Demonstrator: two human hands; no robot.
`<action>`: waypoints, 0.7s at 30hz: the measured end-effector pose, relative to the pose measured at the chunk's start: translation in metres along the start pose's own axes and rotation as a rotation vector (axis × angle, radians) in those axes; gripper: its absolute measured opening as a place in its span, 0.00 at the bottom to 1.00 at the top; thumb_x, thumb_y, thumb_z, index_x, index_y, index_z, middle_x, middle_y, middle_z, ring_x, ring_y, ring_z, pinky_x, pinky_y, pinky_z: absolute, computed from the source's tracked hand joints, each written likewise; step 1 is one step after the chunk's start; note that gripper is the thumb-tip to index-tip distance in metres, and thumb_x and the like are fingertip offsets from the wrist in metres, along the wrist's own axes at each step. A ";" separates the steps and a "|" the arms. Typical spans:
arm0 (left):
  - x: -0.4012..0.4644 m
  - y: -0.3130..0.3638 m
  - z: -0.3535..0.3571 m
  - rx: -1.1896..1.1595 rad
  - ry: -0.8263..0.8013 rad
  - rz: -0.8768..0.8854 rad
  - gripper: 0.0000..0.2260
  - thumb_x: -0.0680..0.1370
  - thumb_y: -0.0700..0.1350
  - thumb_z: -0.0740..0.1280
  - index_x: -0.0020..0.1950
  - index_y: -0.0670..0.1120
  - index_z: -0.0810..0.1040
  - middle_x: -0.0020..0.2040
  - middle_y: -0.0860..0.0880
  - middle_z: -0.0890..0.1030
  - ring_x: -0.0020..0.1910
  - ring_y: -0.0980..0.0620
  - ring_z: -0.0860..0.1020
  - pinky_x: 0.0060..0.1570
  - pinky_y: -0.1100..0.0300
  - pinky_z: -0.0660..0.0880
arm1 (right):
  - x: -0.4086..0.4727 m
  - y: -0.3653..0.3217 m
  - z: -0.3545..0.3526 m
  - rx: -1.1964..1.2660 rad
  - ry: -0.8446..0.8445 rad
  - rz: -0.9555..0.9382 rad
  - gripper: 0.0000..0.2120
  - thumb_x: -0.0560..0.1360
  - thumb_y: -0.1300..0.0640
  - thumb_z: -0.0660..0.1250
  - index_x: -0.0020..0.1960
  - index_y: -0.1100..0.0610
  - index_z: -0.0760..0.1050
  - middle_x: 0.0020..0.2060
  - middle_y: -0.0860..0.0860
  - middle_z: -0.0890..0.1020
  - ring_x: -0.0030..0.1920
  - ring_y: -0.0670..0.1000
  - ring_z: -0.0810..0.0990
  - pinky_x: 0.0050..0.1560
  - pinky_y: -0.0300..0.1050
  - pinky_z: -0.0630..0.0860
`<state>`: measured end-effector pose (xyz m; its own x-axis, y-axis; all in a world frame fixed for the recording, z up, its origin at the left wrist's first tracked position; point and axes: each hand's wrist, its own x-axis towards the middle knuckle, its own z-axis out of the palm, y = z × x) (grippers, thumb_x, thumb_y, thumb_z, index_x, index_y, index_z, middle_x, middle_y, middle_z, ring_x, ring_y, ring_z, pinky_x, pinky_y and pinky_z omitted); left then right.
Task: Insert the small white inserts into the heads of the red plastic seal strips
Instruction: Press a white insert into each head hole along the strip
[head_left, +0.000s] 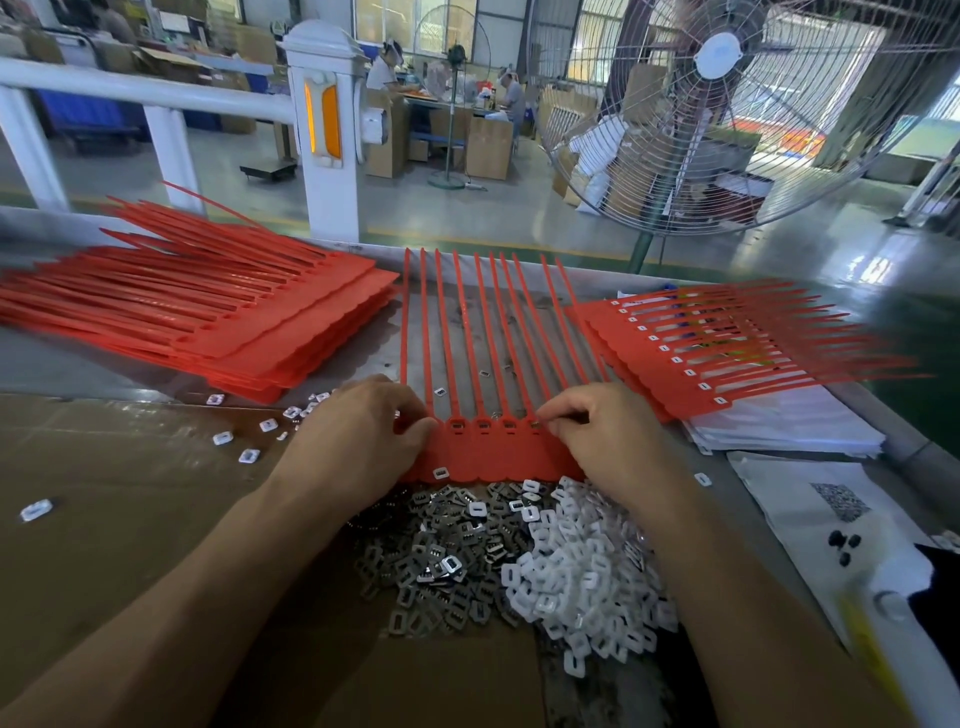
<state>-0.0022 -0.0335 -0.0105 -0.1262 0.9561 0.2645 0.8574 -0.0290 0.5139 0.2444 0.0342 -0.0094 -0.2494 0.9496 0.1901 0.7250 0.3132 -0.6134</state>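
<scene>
From the head camera, you work a joined row of red seal strips (488, 447) lying at the middle of the bench, its flat tag band across your front and its thin tails running straight away from you toward the far edge. Your left hand (358, 431) curls its fingers down on the row's left end, holding it; your right hand (602, 436) pinches at the head sockets on the right end, though whether an insert sits between those fingertips cannot be told. Four sockets between the hands look unfilled. The white inserts (582, 566), small glossy rounded rectangles with a slot, heap just behind your right wrist, nearer that hand; dull grey metal clips (436, 551) pile beside them on brown cardboard (104, 493). A blank stack of strips (234, 317) lies toward the left edge, a fitted stack (727, 343) toward the right, over white paper sheets (789, 426).
</scene>
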 end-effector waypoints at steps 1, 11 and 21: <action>0.000 0.000 0.000 -0.002 0.001 -0.002 0.08 0.78 0.57 0.69 0.52 0.56 0.84 0.51 0.59 0.78 0.51 0.56 0.76 0.54 0.55 0.75 | 0.000 -0.001 0.000 -0.022 -0.014 -0.002 0.10 0.81 0.60 0.69 0.55 0.48 0.86 0.55 0.43 0.85 0.44 0.33 0.76 0.46 0.26 0.68; -0.001 0.002 -0.001 -0.004 -0.003 0.000 0.08 0.78 0.57 0.68 0.52 0.56 0.83 0.51 0.59 0.78 0.51 0.57 0.76 0.54 0.55 0.75 | -0.002 -0.003 -0.001 -0.012 0.011 0.021 0.10 0.81 0.58 0.68 0.55 0.46 0.86 0.56 0.41 0.85 0.42 0.30 0.74 0.42 0.24 0.66; -0.001 0.006 -0.003 0.003 -0.008 -0.005 0.08 0.78 0.56 0.68 0.52 0.55 0.84 0.51 0.57 0.79 0.51 0.55 0.77 0.56 0.52 0.76 | -0.021 -0.045 0.012 0.063 -0.219 -0.266 0.04 0.77 0.52 0.75 0.51 0.46 0.86 0.46 0.40 0.82 0.48 0.39 0.81 0.52 0.39 0.77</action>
<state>0.0014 -0.0361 -0.0050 -0.1268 0.9585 0.2552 0.8583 -0.0230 0.5127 0.2087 0.0003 0.0050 -0.5612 0.8068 0.1847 0.5766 0.5412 -0.6120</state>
